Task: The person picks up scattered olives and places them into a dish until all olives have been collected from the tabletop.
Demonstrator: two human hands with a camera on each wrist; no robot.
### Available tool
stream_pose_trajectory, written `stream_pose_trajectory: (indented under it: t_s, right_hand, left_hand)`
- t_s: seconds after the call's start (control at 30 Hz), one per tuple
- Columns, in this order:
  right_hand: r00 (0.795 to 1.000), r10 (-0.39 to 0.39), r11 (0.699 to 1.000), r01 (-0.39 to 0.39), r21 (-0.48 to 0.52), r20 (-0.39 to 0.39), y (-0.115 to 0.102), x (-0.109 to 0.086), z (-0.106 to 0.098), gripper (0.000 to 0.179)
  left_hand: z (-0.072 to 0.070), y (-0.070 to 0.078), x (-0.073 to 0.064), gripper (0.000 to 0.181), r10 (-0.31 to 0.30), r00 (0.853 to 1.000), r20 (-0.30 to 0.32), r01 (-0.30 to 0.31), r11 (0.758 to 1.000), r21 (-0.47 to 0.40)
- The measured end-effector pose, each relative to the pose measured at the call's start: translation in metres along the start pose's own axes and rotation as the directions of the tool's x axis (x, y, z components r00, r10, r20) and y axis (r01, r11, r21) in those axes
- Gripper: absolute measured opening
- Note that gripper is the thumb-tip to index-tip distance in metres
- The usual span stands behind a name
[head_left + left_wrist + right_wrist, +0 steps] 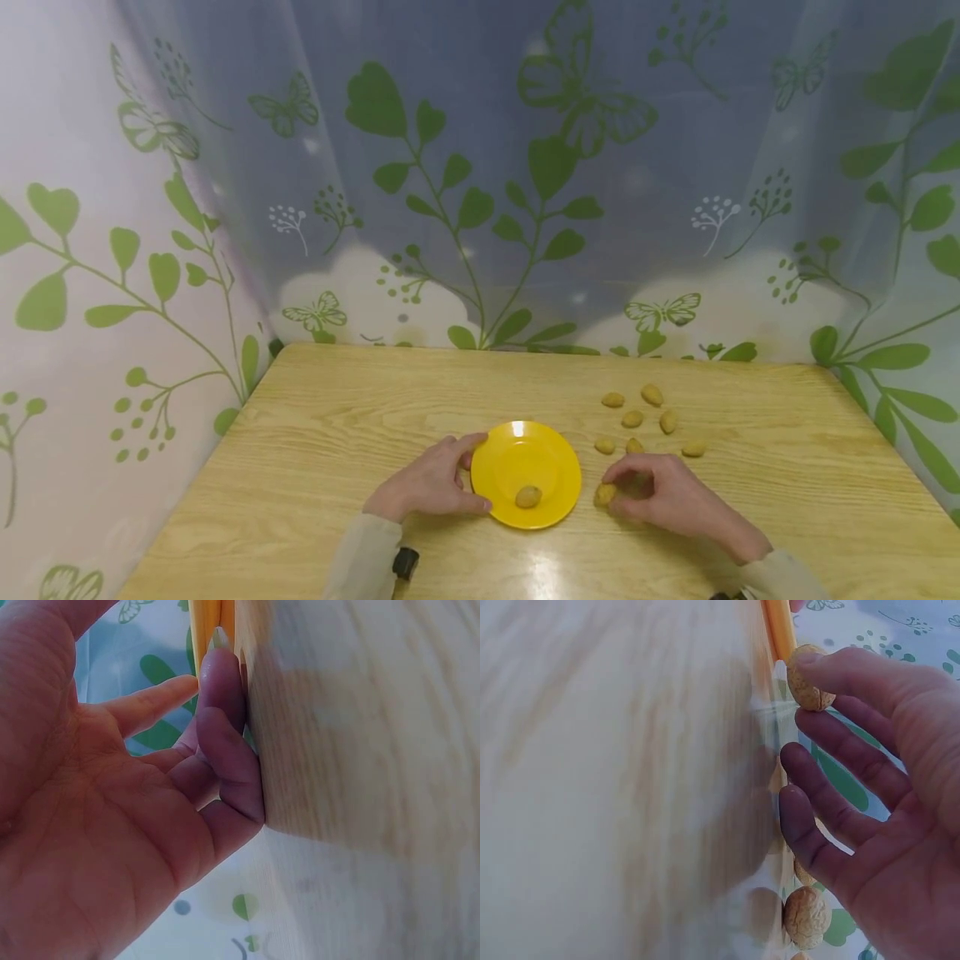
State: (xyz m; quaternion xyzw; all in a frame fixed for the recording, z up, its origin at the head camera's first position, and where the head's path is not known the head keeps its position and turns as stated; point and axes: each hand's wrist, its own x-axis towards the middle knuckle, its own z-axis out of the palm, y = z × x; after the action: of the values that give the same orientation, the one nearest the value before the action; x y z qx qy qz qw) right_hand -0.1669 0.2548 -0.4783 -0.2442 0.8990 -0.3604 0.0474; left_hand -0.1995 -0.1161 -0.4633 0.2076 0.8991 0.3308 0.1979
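Note:
A yellow plate (566, 479) lies on the wooden table, with one walnut (528, 497) near its front side. My left hand (431, 479) holds the plate by its left rim, thumb at the near edge and index finger at the far edge. Just right of the plate, my right hand (675, 504) pinches a walnut (604, 495) between thumb and fingers. In the right wrist view this wrinkled walnut (810, 690) sits at the thumb tip, close beside the plate's edge, while the other fingers are spread loosely below.
Several loose walnuts (632, 419) are scattered on the table (360, 400) beyond the right hand. One walnut (633, 446) lies right behind its fingertips. A patterned curtain (465, 208) hangs along the table's back and sides.

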Motion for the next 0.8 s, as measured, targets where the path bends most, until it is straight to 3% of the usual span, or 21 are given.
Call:
stream_pose_trajectory:
  t_s: [0.8]
  right_hand:
    - [0.994,-0.058,0.996,0.064,0.064,-0.093,-0.02,0.019,0.012,0.02]
  left_hand:
    - [0.0,0.002,-0.002,0.098,0.001,1.0,-0.004,-0.001,1.0,-0.007]
